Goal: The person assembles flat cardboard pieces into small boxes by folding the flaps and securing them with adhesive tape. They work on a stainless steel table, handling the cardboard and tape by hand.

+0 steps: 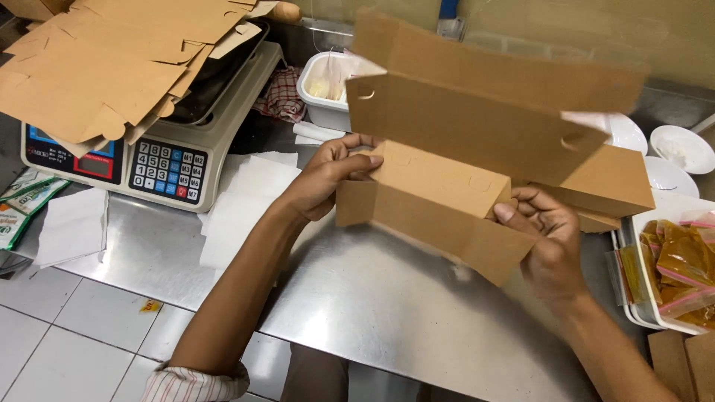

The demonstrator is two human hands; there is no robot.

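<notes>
Spanning both hands above the steel counter point(357, 298), one brown cardboard box point(477, 160) is held partly folded. Its lid panel stands raised at the back, with two small semicircular slots cut into it; a lower front panel hangs down toward the counter, and the side flaps are not closed. The left hand point(328, 175) is closed on the box's left end, thumb laid along the top edge. The right hand point(547, 234) grips the right end, fingers curled around the lower flap, thumb pressed on the outside. Its fingertips are hidden behind the cardboard.

At the right edge, one white tray point(644, 298) of orange sauce sachets point(681, 260) is recorded; it is cut off by the frame, so the sachets cannot be counted. White paper sheets point(238, 201) lie on the counter at left. Further back, one digital weighing scale point(160, 160) carries a stack of flat cardboard blanks point(112, 59), number not determinable. One white rectangular tub point(328, 85) stands behind the box, partly hidden by it. Three white dishes point(681, 149) are seen at far right, one mostly covered by the lid.
</notes>
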